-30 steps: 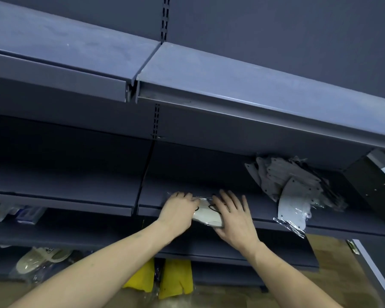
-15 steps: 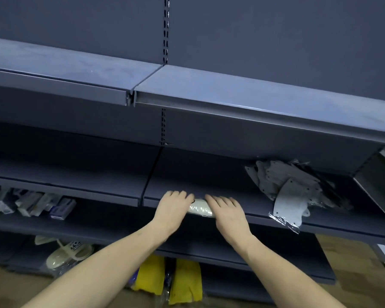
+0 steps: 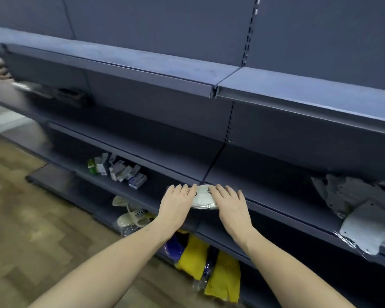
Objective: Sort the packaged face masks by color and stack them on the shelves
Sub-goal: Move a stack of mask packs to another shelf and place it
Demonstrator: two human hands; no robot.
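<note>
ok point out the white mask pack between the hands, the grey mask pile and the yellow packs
white mask pack (image 3: 203, 200), head view, middle of its exposed top
grey mask pile (image 3: 351, 194), head view, its upper grey packs
yellow packs (image 3: 226, 278), head view, right-hand pack's face

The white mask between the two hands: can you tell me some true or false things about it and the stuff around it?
1. Both hands, left and right, rest on the white mask. True.
2. The mask lies on the floor. False: it sits at the front edge of a shelf.
3. A pile of grey masks lies further right on that shelf. True.
4. The yellow packs sit on the top shelf. False: they are low down, below the hands.
5. Small boxes stand on a lower shelf to the left. True.
</note>
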